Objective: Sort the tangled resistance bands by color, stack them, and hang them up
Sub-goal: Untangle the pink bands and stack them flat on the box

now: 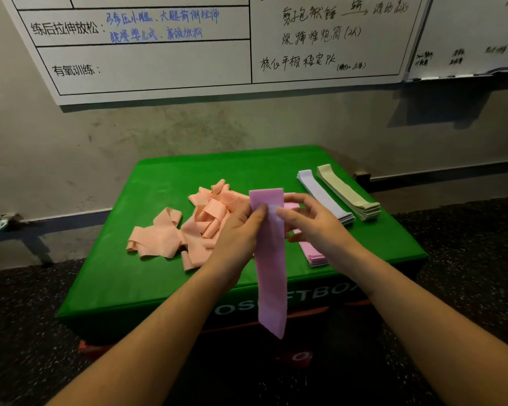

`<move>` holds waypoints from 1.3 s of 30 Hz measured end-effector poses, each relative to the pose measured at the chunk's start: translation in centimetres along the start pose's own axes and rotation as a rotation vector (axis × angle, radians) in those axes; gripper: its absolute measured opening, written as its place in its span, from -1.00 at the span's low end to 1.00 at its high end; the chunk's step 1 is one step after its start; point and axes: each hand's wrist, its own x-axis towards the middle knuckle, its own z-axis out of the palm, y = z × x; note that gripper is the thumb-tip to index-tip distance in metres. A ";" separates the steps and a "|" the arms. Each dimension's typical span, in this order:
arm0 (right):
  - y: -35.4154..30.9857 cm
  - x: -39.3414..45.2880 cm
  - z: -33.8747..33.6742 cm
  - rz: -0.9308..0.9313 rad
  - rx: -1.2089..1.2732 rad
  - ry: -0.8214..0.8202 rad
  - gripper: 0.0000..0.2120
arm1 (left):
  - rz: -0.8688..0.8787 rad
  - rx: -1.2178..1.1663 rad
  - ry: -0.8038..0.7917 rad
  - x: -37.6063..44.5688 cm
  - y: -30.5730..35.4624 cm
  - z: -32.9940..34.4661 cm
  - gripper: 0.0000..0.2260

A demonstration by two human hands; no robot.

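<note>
A pink resistance band (271, 268) hangs flat in front of the green soft box (123, 273). My left hand (241, 230) pinches it near its top edge from the left. My right hand (311, 221) pinches the same top part from the right. Under my right hand lies a stack of pink bands (314, 254). A tangled heap of peach bands (194, 224) sits left of centre on the box. At the right lie a neat stack of pale lilac bands (323, 196) and a stack of pale green bands (348, 194).
The green box stands on dark speckled flooring against a grey wall. A whiteboard (188, 54) with handwriting hangs above, and a second board (467, 36) hangs at the right. A metal rail (27, 227) runs low along the wall at the left.
</note>
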 end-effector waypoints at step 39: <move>11.8 -1.9 -8.7 0.005 -0.224 -0.200 -0.56 | -0.331 -0.370 0.376 17.0 -5.1 0.0 -0.75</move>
